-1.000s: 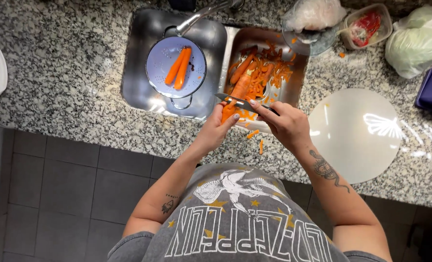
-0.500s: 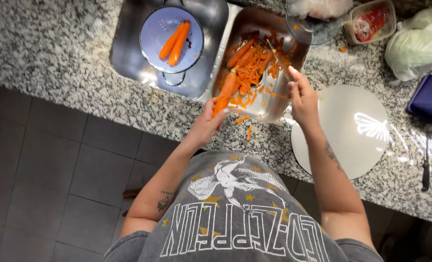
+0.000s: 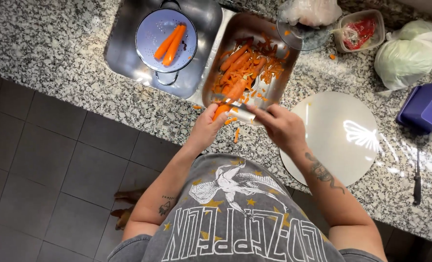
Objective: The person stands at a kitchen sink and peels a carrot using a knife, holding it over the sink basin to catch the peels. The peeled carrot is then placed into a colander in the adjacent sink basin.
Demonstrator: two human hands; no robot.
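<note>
The left hand (image 3: 207, 127) closes its fingers around a carrot (image 3: 221, 110) held over the sink basin (image 3: 274, 92), so peelings (image 3: 254, 68) drop inside. The right hand (image 3: 280, 127) grips a peeler (image 3: 241, 113) against it, while peeled carrots (image 3: 170, 44) sit apart in the colander (image 3: 150, 36).

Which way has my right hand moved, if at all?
Yes. The right hand came from the peel-filled basin's right rim to its near rim, by the carrot.

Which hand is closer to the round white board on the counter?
Right. The right hand is just beside the round white board, at its left edge; the left hand holds a carrot farther left.
</note>
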